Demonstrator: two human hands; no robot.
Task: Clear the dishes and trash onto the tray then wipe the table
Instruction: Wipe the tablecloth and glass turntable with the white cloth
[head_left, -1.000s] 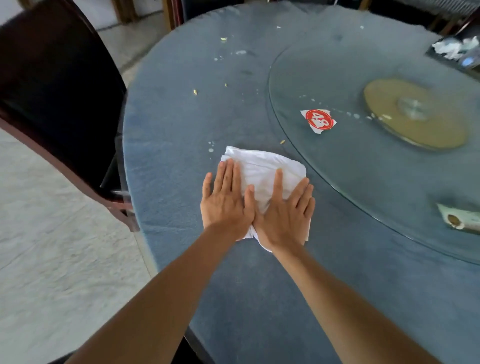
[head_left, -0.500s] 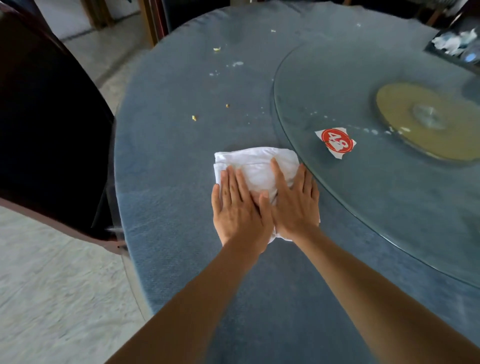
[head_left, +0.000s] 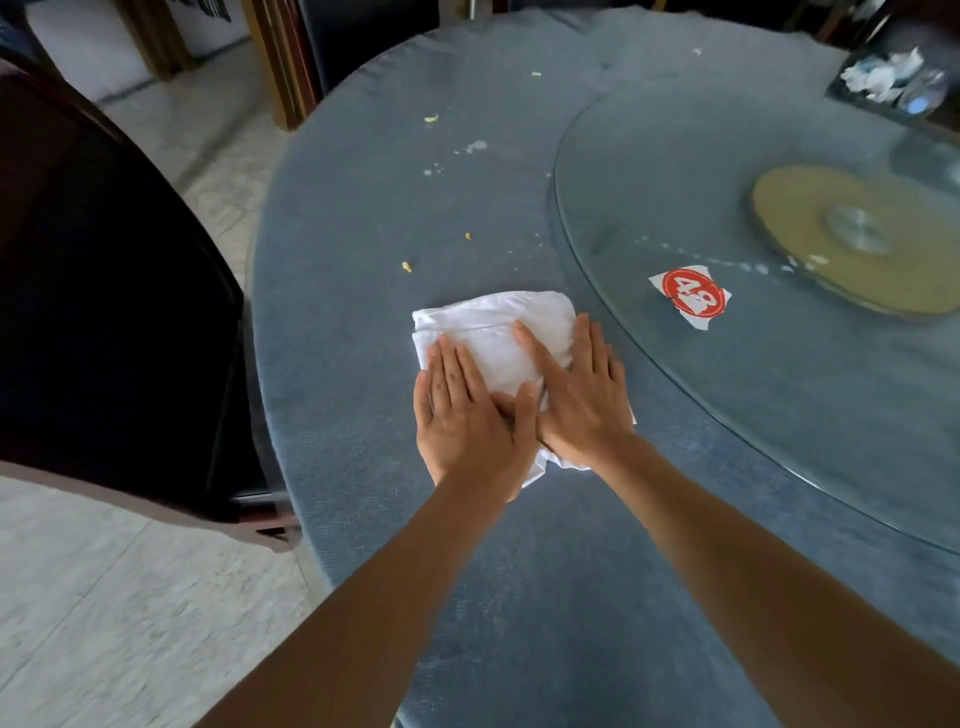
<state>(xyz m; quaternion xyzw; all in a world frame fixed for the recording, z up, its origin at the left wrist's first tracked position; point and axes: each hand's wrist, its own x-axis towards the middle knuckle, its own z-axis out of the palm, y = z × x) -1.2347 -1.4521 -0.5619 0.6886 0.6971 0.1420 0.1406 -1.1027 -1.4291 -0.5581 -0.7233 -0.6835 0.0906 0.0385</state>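
Note:
A folded white cloth (head_left: 493, 332) lies on the round table's blue cover (head_left: 363, 218), near its left side. My left hand (head_left: 467, 415) and my right hand (head_left: 576, 395) press flat on the cloth side by side, fingers straight, thumbs overlapping. Yellow crumbs (head_left: 407, 266) and pale spots (head_left: 475, 147) dot the cover beyond the cloth. A dark tray (head_left: 883, 104) with crumpled white paper (head_left: 878, 75) sits at the far right edge.
A glass turntable (head_left: 649, 171) with a gold hub (head_left: 852, 234) fills the right half; a torn white scrap with a red "48" disc (head_left: 691, 293) lies on it. A dark chair (head_left: 104, 312) stands close at the left, tiled floor below.
Both hands have slid the cloth forward across the cover, towards the crumbs and closer to the turntable rim. My view has shifted left and forward with them.

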